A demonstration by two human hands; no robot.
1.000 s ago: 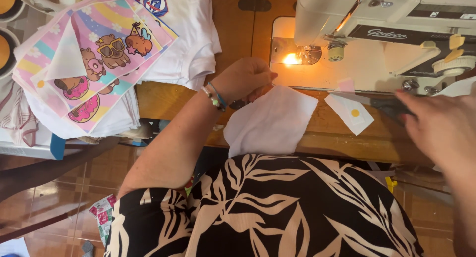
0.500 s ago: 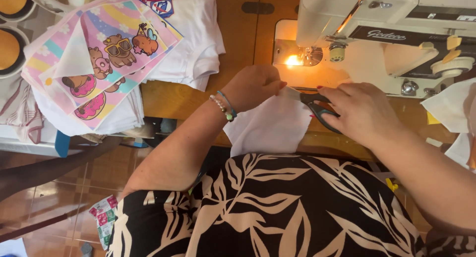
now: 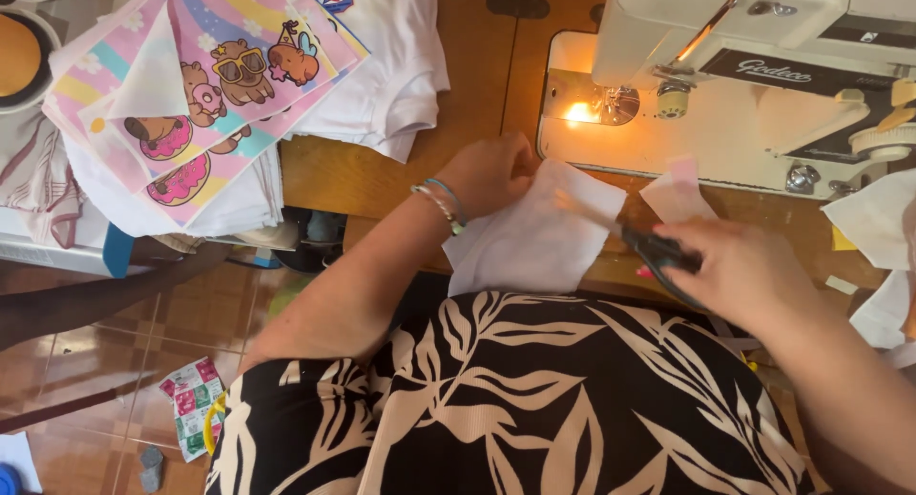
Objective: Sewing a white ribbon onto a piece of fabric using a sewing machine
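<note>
left hand (image 3: 496, 170) pinches one white cloth (image 3: 534, 242) | right hand (image 3: 735, 271): one scissors (image 3: 658, 252), probably

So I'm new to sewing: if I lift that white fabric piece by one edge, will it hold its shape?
Probably not. The white fabric piece drapes limply over the table edge, so it looks thin and floppy. The left hand pins one corner while the right hand brings scissors, suggesting it shifts easily.
</note>
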